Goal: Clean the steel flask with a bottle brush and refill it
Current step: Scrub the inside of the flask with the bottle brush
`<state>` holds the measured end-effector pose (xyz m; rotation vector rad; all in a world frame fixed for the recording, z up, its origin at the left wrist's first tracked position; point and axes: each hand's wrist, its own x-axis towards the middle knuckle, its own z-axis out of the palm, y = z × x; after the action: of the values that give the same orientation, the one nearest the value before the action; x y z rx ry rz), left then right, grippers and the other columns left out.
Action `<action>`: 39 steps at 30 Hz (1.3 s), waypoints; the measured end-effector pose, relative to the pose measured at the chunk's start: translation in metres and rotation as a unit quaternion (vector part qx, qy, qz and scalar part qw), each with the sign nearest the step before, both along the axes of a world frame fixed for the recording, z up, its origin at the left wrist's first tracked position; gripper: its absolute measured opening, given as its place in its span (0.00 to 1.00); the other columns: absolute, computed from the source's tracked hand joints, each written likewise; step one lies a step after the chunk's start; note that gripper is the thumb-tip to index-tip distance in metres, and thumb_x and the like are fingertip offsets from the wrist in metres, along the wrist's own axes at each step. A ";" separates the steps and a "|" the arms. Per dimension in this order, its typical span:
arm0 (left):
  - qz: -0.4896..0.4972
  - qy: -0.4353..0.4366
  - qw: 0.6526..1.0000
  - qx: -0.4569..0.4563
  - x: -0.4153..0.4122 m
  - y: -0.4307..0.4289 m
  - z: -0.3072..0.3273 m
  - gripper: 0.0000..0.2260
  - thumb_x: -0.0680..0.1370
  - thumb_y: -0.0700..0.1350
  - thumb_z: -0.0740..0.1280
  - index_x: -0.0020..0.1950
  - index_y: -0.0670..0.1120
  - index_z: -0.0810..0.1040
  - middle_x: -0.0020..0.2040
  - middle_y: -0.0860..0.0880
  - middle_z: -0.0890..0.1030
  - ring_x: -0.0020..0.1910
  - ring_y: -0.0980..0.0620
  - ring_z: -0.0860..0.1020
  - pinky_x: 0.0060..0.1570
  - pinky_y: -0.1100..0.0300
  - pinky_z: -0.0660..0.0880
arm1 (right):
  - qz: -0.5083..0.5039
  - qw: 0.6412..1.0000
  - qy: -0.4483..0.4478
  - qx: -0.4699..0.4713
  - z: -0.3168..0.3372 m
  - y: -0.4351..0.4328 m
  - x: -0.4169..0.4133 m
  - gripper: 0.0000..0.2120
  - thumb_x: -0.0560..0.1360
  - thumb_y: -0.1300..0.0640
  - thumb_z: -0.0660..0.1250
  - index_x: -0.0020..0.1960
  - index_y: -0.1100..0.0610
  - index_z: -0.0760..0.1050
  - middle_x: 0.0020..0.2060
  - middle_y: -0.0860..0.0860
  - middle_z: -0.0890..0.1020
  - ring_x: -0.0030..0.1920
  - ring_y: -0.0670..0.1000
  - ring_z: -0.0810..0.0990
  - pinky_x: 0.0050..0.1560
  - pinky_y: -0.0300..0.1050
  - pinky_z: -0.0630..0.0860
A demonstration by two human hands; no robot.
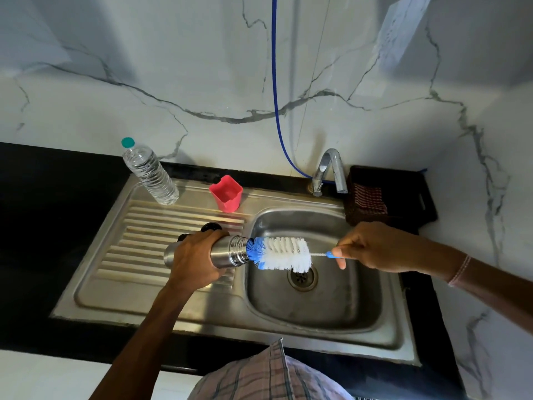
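Note:
My left hand (196, 258) grips the steel flask (230, 251), which lies horizontal with its open threaded mouth pointing right, over the sink's left rim. My right hand (372, 246) pinches the blue handle of the bottle brush (284, 253). The brush's white and blue bristle head sits just outside the flask's mouth, with its blue tip touching the opening. A clear plastic water bottle (150, 173) with a teal cap stands at the back left of the drainboard. Two black caps (212, 226) lie on the drainboard behind my left hand, partly hidden.
The steel sink (331, 307) has a drain under the brush head. A chrome tap (328, 171) stands at the back, no water running. A red cup (226, 193) stands on the rim. A dark basket (372, 197) with a cloth sits at the right. Black counter surrounds everything.

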<state>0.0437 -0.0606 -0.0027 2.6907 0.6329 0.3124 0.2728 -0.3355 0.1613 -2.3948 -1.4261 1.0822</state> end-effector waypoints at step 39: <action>0.043 0.017 0.998 -0.034 -0.006 0.033 -0.004 0.38 0.52 0.46 0.84 0.62 0.53 0.79 0.49 0.52 0.85 0.46 0.42 0.84 0.44 0.50 0.78 | 0.197 0.885 -0.420 0.028 0.030 0.001 -0.005 0.17 0.85 0.41 0.49 0.71 0.38 0.66 0.48 0.50 0.82 0.45 0.56 0.84 0.41 0.47 0.73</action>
<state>0.0379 -0.0278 -0.0071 2.6126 0.7581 0.2633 0.2680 -0.3341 0.1914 -2.7212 -2.2122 -0.0514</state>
